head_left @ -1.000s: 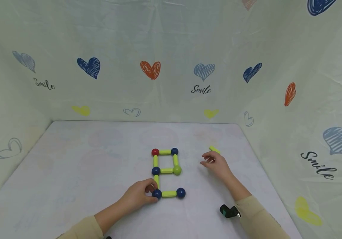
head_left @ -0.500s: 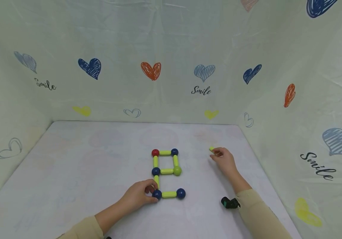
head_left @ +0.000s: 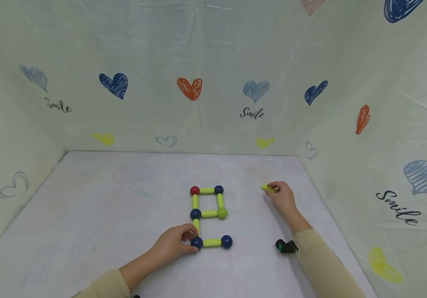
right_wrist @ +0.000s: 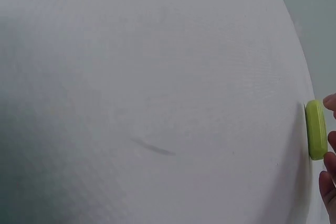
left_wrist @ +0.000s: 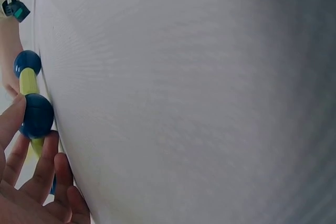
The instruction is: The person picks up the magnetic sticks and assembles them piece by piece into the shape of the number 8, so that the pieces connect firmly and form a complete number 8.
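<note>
On the table a flat figure of balls and yellow-green building rods stands joined: a closed square at the far side, with a rod running down from it and one across the bottom. Its corners are a red ball, a green ball and several blue balls. My left hand holds the blue ball at the lower left corner between thumb and fingers. Off to the right of the figure, my right hand pinches a loose yellow-green building rod, which lies at the fingertips in the right wrist view.
A white table spreads around the figure. Pale curtains printed with hearts enclose its back and sides. At the right wrist sits a small black device.
My right hand has moved right and slightly away from me, closing its fingers on the loose rod, which has turned a little. The left hand and the joined figure have stayed in place.
</note>
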Demonstrator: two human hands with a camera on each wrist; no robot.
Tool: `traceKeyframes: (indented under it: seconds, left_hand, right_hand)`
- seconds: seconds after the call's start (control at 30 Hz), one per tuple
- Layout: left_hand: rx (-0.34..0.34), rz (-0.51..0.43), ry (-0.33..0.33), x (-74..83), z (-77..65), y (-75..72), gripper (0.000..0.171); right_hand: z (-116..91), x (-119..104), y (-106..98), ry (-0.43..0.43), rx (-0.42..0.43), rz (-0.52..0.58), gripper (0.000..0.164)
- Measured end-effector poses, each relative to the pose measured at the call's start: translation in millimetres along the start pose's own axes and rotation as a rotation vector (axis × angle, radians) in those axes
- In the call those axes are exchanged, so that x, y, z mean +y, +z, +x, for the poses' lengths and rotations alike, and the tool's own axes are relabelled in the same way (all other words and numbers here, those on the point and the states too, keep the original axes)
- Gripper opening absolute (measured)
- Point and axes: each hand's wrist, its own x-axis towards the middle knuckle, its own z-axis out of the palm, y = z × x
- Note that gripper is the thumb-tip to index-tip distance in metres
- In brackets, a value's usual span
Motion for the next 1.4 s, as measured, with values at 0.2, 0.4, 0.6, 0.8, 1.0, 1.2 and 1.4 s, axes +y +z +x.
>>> traceKeyframes:
  seconds: [0.2,0.4,0.6,0.8,1.0,1.2,1.4]
  left_hand:
    - [-0.003,-0.005,-0.006,-0.1,0.1,-0.4,0.035]
    - [0.002,0.0,-0.002,0.0,0.3,-0.4,0.035]
    - [0.0,0.002,-0.001,0.3,0.4,-0.2,0.035]
    - [-0.003,0.009,-0.013,1.6,0.6,-0.6,0.036]
    - [-0.004,0.006,-0.02,2.3,0.7,-1.1,0.035]
    - [-0.004,0.006,-0.018,2.7,0.6,-1.1,0.035]
    - [0.001,0.009,-0.01,1.7,-0.1,-0.7,0.035]
  right_hand:
    - [7,3,2,0.0,-0.012,-0.046,0.028]
    - [11,4,2,0.0,-0.03,-0.069,0.028]
    - [12,7,4,-0.007,-0.044,-0.068,0.026]
    - [13,7,6,-0.016,-0.043,-0.066,0.027]
    - [13,4,6,0.011,-0.044,-0.078,0.025]
    - [8,0,6,0.01,-0.071,-0.05,0.027]
    - [2,-3,7,-0.016,-0.103,-0.015,0.024]
